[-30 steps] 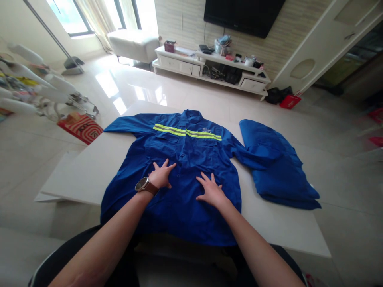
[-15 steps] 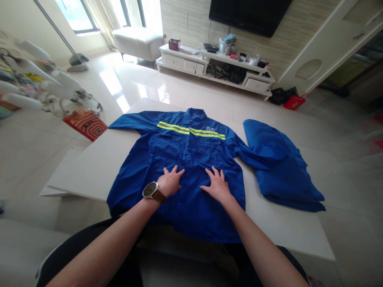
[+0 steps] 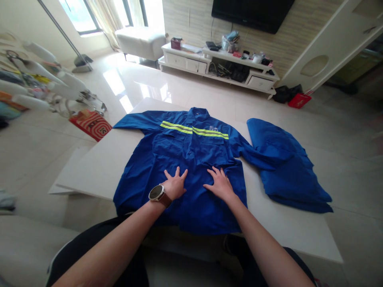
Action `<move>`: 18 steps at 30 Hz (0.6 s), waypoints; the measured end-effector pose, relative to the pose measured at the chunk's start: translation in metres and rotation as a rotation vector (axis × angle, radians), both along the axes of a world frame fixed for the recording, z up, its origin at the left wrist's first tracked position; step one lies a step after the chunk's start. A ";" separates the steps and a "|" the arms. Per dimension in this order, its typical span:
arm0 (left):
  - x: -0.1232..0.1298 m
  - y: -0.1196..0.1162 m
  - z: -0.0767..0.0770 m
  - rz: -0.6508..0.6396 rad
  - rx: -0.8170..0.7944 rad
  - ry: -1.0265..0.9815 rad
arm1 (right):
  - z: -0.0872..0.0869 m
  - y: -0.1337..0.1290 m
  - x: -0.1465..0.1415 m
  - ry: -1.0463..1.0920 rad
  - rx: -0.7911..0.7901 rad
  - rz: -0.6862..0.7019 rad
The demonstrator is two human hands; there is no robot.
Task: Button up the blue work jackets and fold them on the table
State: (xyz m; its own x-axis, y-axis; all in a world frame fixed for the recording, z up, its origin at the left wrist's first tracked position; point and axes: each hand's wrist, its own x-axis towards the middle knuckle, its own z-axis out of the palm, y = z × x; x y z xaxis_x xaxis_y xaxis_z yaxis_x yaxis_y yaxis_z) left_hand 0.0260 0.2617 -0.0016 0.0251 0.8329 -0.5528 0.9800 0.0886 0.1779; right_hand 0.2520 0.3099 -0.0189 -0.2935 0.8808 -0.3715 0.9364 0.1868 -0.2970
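Note:
A blue work jacket (image 3: 191,159) lies front up on a white table (image 3: 89,167), its collar at the far end and a yellow-green reflective stripe across the chest. Its left-hand sleeve stretches out over the table, while the right-hand sleeve reaches onto a folded pile of blue cloth (image 3: 287,167). With fingers spread, my left hand (image 3: 175,185) rests on the jacket's lower front; a watch (image 3: 157,192) is on that wrist. My right hand (image 3: 220,184) lies on the cloth beside it, fingers also apart. The jacket's bottom hem hangs at the near table edge.
A red patterned paper bag (image 3: 91,125) stands on the floor left of the table, near a rack with white padded arms (image 3: 67,81). Beyond are a white TV cabinet (image 3: 182,63), a pale bench (image 3: 140,42) and a red bag (image 3: 299,100).
Both hands stay spread on the jacket with only a slight shift. Its near hem sits a little farther up. The whole view has moved slightly.

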 end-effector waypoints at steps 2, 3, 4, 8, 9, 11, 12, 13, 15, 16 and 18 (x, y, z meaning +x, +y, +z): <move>-0.001 -0.001 -0.006 -0.013 -0.026 0.037 | 0.004 -0.004 -0.001 -0.018 -0.013 -0.002; -0.001 -0.001 -0.009 -0.017 -0.037 0.046 | 0.006 -0.005 -0.001 -0.030 -0.022 0.003; -0.001 -0.001 -0.012 -0.015 -0.044 0.046 | 0.007 -0.007 -0.001 -0.042 -0.033 0.011; 0.001 0.004 -0.014 0.006 -0.001 0.032 | 0.007 -0.004 0.001 -0.049 -0.032 0.040; 0.001 0.006 -0.013 0.013 0.014 0.034 | 0.006 -0.002 0.002 -0.034 -0.023 0.046; 0.001 0.009 -0.010 0.028 0.036 0.029 | 0.002 0.002 0.003 0.001 -0.004 0.054; 0.000 0.011 -0.009 0.034 0.042 0.021 | 0.000 0.004 0.004 0.018 0.002 0.057; -0.001 0.012 -0.007 0.039 0.049 0.009 | -0.003 0.005 0.005 0.034 0.007 0.058; -0.004 0.015 -0.007 0.053 0.063 -0.016 | -0.007 0.008 0.007 0.064 0.010 0.061; -0.005 0.016 -0.007 0.062 0.072 -0.027 | -0.009 0.009 0.008 0.078 0.010 0.061; -0.008 0.019 -0.008 0.064 0.098 -0.051 | -0.011 0.009 0.009 0.095 0.012 0.057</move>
State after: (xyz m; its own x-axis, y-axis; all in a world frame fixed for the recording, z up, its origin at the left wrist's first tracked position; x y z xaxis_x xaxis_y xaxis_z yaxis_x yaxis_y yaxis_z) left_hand 0.0175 0.2806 -0.0091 -0.0041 0.8837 -0.4681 0.9623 0.1308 0.2386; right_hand 0.2611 0.3189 -0.0300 -0.3764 0.8661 -0.3289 0.8921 0.2431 -0.3809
